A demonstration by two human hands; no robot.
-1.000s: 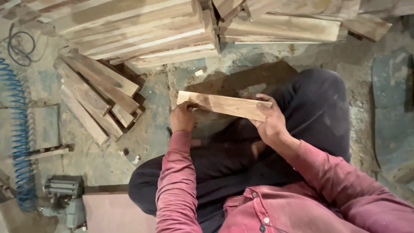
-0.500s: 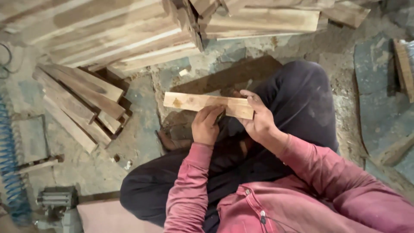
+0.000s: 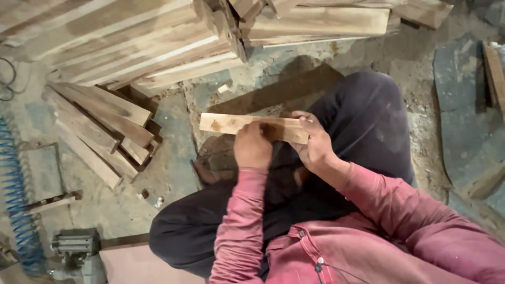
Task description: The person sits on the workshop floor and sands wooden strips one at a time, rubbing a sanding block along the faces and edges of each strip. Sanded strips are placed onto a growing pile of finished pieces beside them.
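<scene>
We hold a short, pale wooden slat [image 3: 231,124] level above our lap, its long side running from nine o'clock to three o'clock. Our right hand [image 3: 314,143] has its fingers clamped on the slat's three o'clock end, thumb on top. Our left hand [image 3: 253,146] sits closed against the near edge about mid-length, rubbing or pressing there; whether it pinches anything small we cannot tell.

To do this well, we judge the right hand should keep the slat steady and flat while the left works along the grain, with even pressure toward the free nine o'clock end.

Stacked boards [image 3: 131,42] lie at eleven o'clock, shorter offcuts [image 3: 100,123] at nine o'clock, and a blue coiled hose [image 3: 16,205] at eight o'clock on the dusty floor [image 3: 173,158].
</scene>
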